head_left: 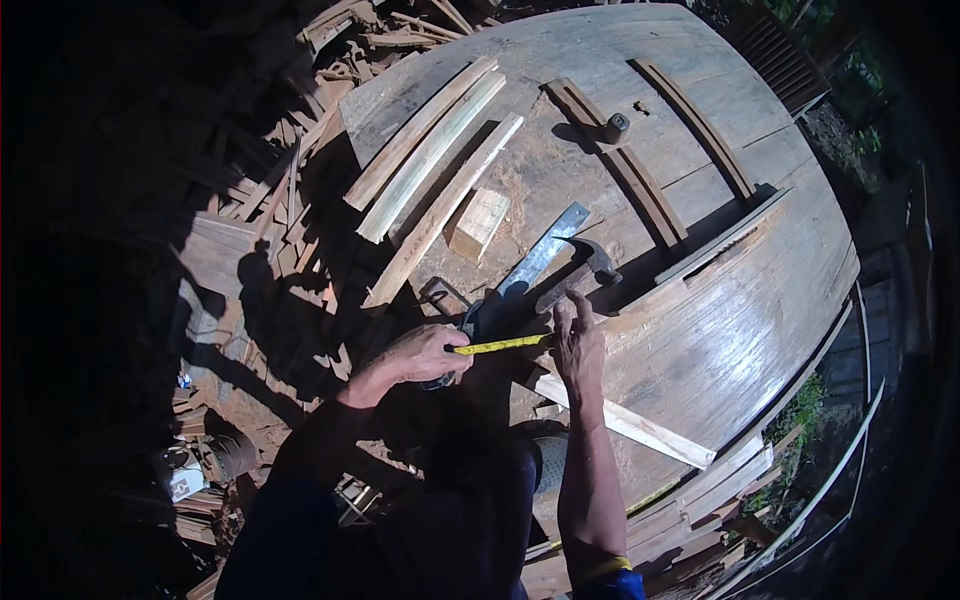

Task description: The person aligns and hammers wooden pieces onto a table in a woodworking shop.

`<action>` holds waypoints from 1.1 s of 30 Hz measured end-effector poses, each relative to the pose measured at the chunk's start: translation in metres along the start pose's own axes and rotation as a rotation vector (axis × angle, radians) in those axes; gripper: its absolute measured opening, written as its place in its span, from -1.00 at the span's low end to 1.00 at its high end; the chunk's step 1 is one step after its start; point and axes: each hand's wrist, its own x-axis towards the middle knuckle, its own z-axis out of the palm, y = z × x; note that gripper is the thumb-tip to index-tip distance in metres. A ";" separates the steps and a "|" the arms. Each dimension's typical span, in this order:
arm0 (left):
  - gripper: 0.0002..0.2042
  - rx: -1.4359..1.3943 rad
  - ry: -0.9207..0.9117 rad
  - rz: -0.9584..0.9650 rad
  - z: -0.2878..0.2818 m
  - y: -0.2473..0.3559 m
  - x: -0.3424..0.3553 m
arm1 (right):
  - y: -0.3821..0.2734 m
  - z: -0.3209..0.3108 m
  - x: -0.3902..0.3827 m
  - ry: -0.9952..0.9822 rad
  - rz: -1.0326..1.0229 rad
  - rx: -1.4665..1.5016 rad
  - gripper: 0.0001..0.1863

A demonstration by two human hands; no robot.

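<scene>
Between my hands stretches the yellow blade of a tape measure [503,345]. My left hand [418,354] is closed on the blade's left end; the fingers' far side and whatever lies in the palm are in shadow. Held at the blade's right end is my right hand [580,345], its fingers bent round it and one finger pointing away from me. Just beyond that hand a claw hammer [602,262] lies on the wooden table, head to the right. A metal try square [545,250] lies left of the hammer, its blade slanting away.
Several wooden strips [450,205] lie on the table [690,360] at the far left, beside a short wood block [480,225]. Two dark slats [700,130] lie farther right. A pale strip [640,428] rests by my right forearm. Scrap wood [290,190] is heaped at left.
</scene>
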 end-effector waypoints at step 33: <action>-0.42 0.730 0.418 0.593 -0.007 0.135 0.241 | 0.048 -0.062 -0.096 0.599 0.360 1.238 -0.69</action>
